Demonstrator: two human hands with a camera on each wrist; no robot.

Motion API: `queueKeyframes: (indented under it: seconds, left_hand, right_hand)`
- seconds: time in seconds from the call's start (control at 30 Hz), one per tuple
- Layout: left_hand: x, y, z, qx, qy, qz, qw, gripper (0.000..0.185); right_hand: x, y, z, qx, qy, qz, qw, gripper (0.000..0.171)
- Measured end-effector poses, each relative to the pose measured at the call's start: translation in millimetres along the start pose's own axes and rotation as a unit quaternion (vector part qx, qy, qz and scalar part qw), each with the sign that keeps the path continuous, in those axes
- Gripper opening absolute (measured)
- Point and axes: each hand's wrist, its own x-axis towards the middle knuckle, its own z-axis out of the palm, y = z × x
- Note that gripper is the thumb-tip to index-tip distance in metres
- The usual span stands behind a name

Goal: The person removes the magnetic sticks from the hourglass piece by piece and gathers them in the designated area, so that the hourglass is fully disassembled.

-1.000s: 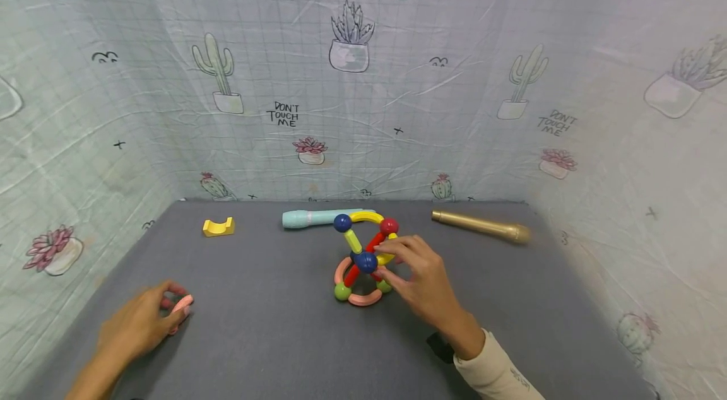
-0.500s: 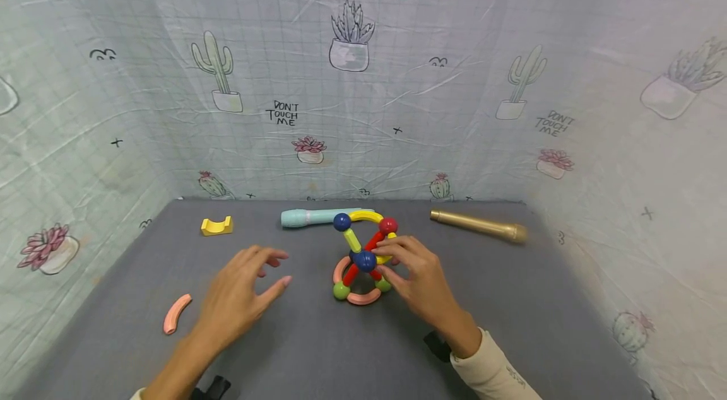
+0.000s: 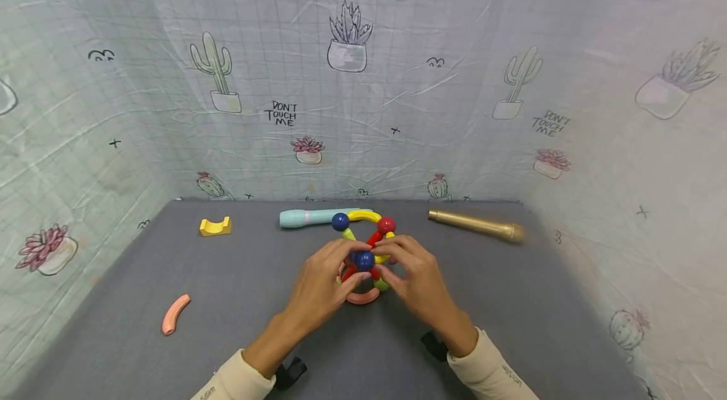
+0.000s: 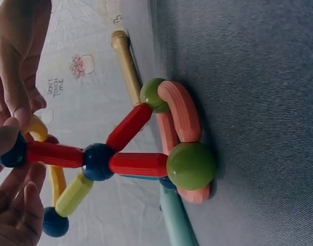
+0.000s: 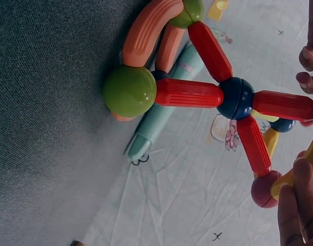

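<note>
A toy structure of coloured balls and rods (image 3: 364, 260) stands at the middle of the grey table (image 3: 255, 337). It has dark blue balls (image 4: 97, 161), green balls (image 4: 191, 165), a red ball (image 3: 387, 224), red rods (image 5: 189, 93), yellow rods and pink curved pieces (image 5: 148, 31) at its base. My left hand (image 3: 341, 267) grips it from the left, pinching a blue ball (image 4: 13, 151). My right hand (image 3: 393, 261) grips it from the right, with a finger (image 5: 305, 205) curled on a yellow rod. The base rests on the table.
A loose pink curved piece (image 3: 175, 313) lies at the front left. A yellow notched block (image 3: 215, 226) sits at the back left. A teal cylinder (image 3: 309, 217) lies just behind the structure and a gold cylinder (image 3: 476, 224) at the back right. Cactus-print cloth walls enclose the table.
My left hand let go of the pink curved piece at the front left, moved right across the table and took hold of the structure. The right hand stayed on it.
</note>
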Motion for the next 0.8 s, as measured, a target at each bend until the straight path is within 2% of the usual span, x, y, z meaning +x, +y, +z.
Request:
queueKeyframes:
  seconds: [0.1,0.33,0.8]
  left_hand:
    - [0.5,-0.3,0.4,0.0,-0.003,0.001,1.0,0.046]
    - [-0.8,0.6,-1.4,0.037,-0.005,0.02,0.9991,0.044]
    - [-1.0,-7.2,1.5,0.048,0.005,0.039,0.9981,0.042]
  right_hand:
    - [0.0,-0.8,0.4,0.002,0.002,0.004,1.0,0.034]
    - [1.3,-1.6,1.2,0.002,0.005,0.0,1.0,0.033]
    - [0.3,0.7,3.9,-0.005,0.008,-0.004,1.0,0.035]
